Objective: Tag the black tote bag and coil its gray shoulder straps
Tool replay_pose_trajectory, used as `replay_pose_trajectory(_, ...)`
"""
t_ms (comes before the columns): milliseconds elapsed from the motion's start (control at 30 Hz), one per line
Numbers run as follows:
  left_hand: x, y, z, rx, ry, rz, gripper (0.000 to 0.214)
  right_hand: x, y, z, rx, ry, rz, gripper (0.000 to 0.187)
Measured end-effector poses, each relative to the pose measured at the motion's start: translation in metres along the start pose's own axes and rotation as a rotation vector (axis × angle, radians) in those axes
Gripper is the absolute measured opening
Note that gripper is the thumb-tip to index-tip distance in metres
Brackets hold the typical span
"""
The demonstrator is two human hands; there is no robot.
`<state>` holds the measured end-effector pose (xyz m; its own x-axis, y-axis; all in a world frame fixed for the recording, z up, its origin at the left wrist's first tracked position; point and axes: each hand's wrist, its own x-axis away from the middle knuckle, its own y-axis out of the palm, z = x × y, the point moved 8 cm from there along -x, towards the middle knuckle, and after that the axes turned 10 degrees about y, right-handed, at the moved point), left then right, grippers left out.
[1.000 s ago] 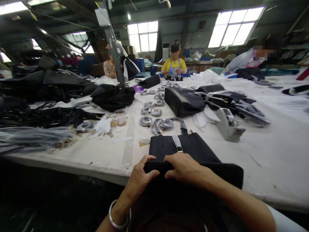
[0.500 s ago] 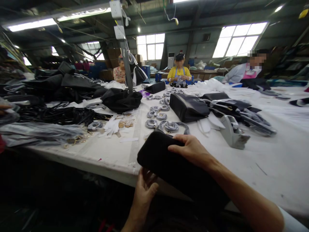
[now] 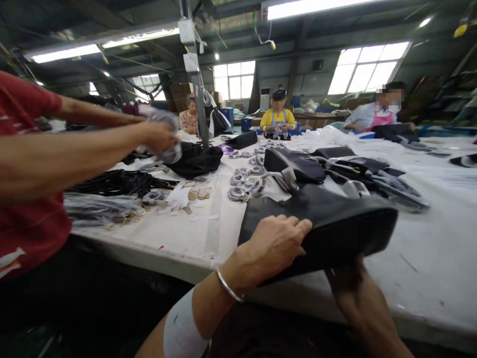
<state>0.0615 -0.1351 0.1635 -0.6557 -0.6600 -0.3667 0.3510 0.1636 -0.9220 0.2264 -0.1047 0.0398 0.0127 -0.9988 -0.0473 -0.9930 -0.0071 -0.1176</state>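
Observation:
I hold a black leather bag (image 3: 335, 219) lifted off the table edge and turned on its side, its strap and buckle (image 3: 288, 176) pointing away from me. My left hand (image 3: 276, 243), a bangle on its wrist, is closed over the bag's near left side with the fingers curled onto the leather. My right hand (image 3: 346, 278) comes up from below and grips the bag's underside; its fingers are hidden behind the bag and the hand is in shadow.
A co-worker in a red shirt (image 3: 26, 199) stands close at my left, both hands reaching over the table with a plastic-wrapped item (image 3: 164, 136). On the white table (image 3: 428, 238) lie coiled straps (image 3: 238, 193), tags, and more black bags (image 3: 298, 166). Other people sit at the far end.
The bag has been swung round and lifted higher to the right. My left hand moved from beneath onto its side and my right went underneath. The co-worker in red has come in at left.

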Motion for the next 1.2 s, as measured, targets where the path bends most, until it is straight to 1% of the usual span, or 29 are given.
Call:
replay_pose_trajectory(33,0.0,0.019,-0.001,-0.051,-0.011,-0.064,0.042,0.014,-0.009,0.024,-0.035,0.096,0.031,0.066)
replay_pose_trajectory(67,0.003,0.036,-0.004,-0.087,-0.04,-0.105,0.041,0.029,-0.014,0.055,-0.138,0.311,0.009,0.059)
replay_pose_trajectory(100,0.008,0.05,-0.007,-0.113,-0.084,-0.118,0.041,0.045,-0.017,0.08,-0.2,0.508,-0.043,0.057)
replay_pose_trajectory(133,0.015,0.06,-0.01,-0.132,-0.132,-0.106,0.041,0.059,-0.024,0.094,-0.194,0.63,-0.089,0.057)
replay_pose_trajectory(167,0.024,0.065,-0.014,-0.147,-0.179,-0.076,0.04,0.069,-0.032,0.1,-0.136,0.701,-0.129,0.057)
replay_pose_trajectory(200,0.035,0.066,-0.018,-0.161,-0.221,-0.034,0.039,0.073,-0.045,0.098,-0.03,0.702,-0.141,0.056)
replay_pose_trajectory(233,0.046,0.064,-0.022,-0.173,-0.258,0.011,0.038,0.072,-0.06,0.088,0.106,0.638,-0.108,0.053)
replay_pose_trajectory(267,0.058,0.06,-0.027,-0.184,-0.297,0.058,0.037,0.067,-0.077,0.07,0.247,0.525,-0.028,0.048)
replay_pose_trajectory(333,0.081,0.051,-0.036,-0.18,-0.361,0.161,0.036,0.054,-0.103,0.019,0.474,0.199,0.187,0.039)
replay_pose_trajectory(367,0.091,0.048,-0.04,-0.155,-0.389,0.207,0.036,0.049,-0.11,-0.007,0.551,0.027,0.279,0.035)
replay_pose_trajectory(400,0.099,0.047,-0.045,-0.118,-0.417,0.249,0.036,0.044,-0.111,-0.029,0.612,-0.126,0.334,0.033)
replay_pose_trajectory(433,0.105,0.048,-0.049,-0.071,-0.444,0.283,0.035,0.037,-0.108,-0.044,0.66,-0.255,0.343,0.033)
replay_pose_trajectory(467,0.109,0.05,-0.054,-0.017,-0.468,0.31,0.034,0.028,-0.102,-0.053,0.697,-0.346,0.312,0.033)
replay_pose_trajectory(500,0.11,0.054,-0.058,0.038,-0.489,0.33,0.034,0.017,-0.094,-0.056,0.729,-0.401,0.255,0.034)
replay_pose_trajectory(567,0.108,0.06,-0.067,0.138,-0.528,0.348,0.036,-0.01,-0.08,-0.05,0.774,-0.419,0.119,0.036)
replay_pose_trajectory(667,0.099,0.062,-0.085,0.226,-0.592,0.306,0.04,-0.046,-0.06,-0.033,0.821,-0.306,-0.065,0.037)
replay_pose_trajectory(733,0.095,0.054,-0.101,0.231,-0.637,0.262,0.043,-0.06,-0.043,-0.025,0.816,-0.215,-0.162,0.036)
replay_pose_trajectory(800,0.094,0.043,-0.118,0.208,-0.672,0.22,0.044,-0.066,-0.024,-0.018,0.789,-0.143,-0.223,0.034)
replay_pose_trajectory(867,0.097,0.041,-0.137,0.18,-0.721,0.122,0.045,-0.07,-0.005,-0.007,0.774,-0.081,-0.241,0.036)
replay_pose_trajectory(900,0.1,0.046,-0.146,0.174,-0.747,0.047,0.044,-0.072,0.003,0.001,0.777,-0.046,-0.241,0.037)
replay_pose_trajectory(967,0.109,0.067,-0.161,0.189,-0.795,-0.125,0.044,-0.078,0.017,0.021,0.798,0.034,-0.268,0.04)
replay_pose_trajectory(1000,0.113,0.078,-0.167,0.201,-0.81,-0.19,0.043,-0.08,0.022,0.03,0.816,0.07,-0.291,0.041)
replay_pose_trajectory(1033,0.116,0.088,-0.171,0.212,-0.818,-0.23,0.043,-0.083,0.026,0.036,0.836,0.099,-0.313,0.041)
replay_pose_trajectory(1100,0.12,0.101,-0.176,0.216,-0.831,-0.254,0.044,-0.087,0.03,0.042,0.898,0.13,-0.352,0.04)
replay_pose_trajectory(1200,0.121,0.107,-0.178,0.177,-0.848,-0.244,0.044,-0.087,0.033,0.031,1.04,0.089,-0.335,0.038)
